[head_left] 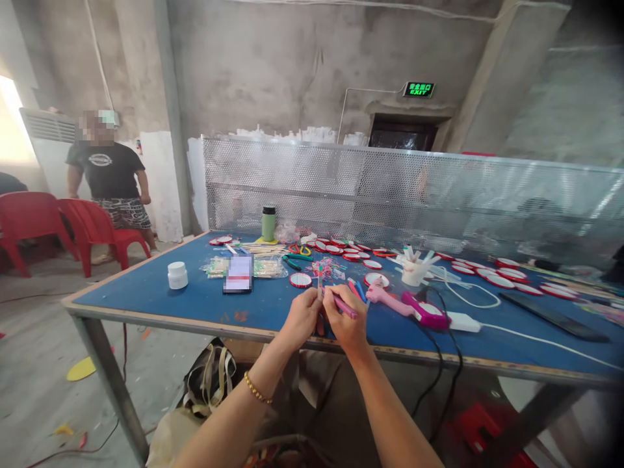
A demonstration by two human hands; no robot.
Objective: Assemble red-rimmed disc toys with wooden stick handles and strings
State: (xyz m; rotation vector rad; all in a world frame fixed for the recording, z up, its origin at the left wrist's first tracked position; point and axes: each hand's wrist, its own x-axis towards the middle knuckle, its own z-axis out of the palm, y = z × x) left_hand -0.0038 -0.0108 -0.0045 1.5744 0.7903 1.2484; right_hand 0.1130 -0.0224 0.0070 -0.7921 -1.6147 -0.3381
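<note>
While the left hand (303, 314) pinches a slim upright piece (320, 281), the right hand (347, 326) curls around a purple pen-like tool (348, 308) just beside it, above the near edge of the blue table (146, 292); both forearms (392, 403) reach forward, converging, a gold bracelet (254, 390) on the left.

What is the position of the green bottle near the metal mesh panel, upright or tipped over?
Upright: the green bottle stands vertically, with its black top uppermost. How full it is, I cannot tell.
</note>
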